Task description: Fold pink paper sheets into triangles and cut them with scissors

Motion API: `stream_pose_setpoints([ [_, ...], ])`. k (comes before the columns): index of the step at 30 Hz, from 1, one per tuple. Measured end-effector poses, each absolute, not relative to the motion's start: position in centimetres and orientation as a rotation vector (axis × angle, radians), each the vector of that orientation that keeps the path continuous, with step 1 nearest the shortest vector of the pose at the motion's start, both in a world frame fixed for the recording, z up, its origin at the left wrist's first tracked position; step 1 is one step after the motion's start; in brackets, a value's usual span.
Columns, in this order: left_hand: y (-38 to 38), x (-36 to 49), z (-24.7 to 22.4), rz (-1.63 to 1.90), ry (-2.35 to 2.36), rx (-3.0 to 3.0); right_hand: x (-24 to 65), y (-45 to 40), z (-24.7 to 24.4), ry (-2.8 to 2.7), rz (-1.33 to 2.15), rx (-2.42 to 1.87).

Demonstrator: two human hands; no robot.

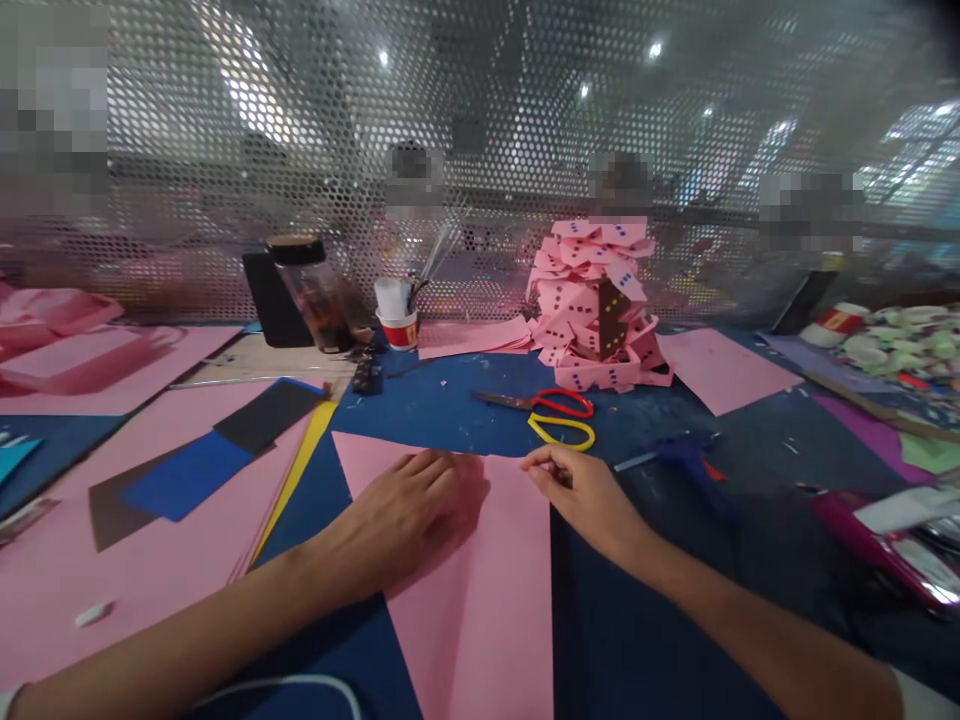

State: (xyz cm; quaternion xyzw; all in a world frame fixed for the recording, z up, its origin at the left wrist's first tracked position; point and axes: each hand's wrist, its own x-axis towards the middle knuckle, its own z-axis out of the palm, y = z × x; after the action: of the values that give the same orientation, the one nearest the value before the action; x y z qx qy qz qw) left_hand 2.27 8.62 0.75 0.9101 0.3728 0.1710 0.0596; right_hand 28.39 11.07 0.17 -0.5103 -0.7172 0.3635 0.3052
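A long pink sheet (499,590) lies on the dark blue table surface (442,390), running toward the near edge. My left hand (420,500) rests on its upper part, fingers bent and their tips partly hidden beneath the hand. At the sheet's upper right corner, my right hand (581,495) has thumb and fingers pinched together on the paper's edge. Just beyond the hands lie scissors (562,418) with one red and one yellow handle loop. A blue glue gun (694,465) sits to the right of my right hand.
Pink sheets (172,580) with blue and dark pieces lie at left. Behind stand a lidded jar (319,300), a red and white cup (397,328) and a pink paper stack (589,310). A magenta object (877,550) is at right. A perforated metal screen (487,120) rises behind.
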Motion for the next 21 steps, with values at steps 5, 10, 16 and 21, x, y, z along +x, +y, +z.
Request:
stream_pose_setpoints([
  [5,8.93,2.15,0.30,0.485,1.106,2.817,28.31,10.94,0.34,-1.910,0.929,-1.372],
  [10,9.01,1.97,0.23,0.421,1.085,2.868,28.34,10.81,0.47,-1.946,0.887,-1.398],
  [16,9.02,2.02,0.22,0.353,1.107,2.893,28.35,10.64,0.20,-2.015,0.819,-1.404],
  [21,9.03,2.14,0.31,0.316,1.106,2.937,28.37,10.62,0.12,-2.058,0.777,-1.419],
])
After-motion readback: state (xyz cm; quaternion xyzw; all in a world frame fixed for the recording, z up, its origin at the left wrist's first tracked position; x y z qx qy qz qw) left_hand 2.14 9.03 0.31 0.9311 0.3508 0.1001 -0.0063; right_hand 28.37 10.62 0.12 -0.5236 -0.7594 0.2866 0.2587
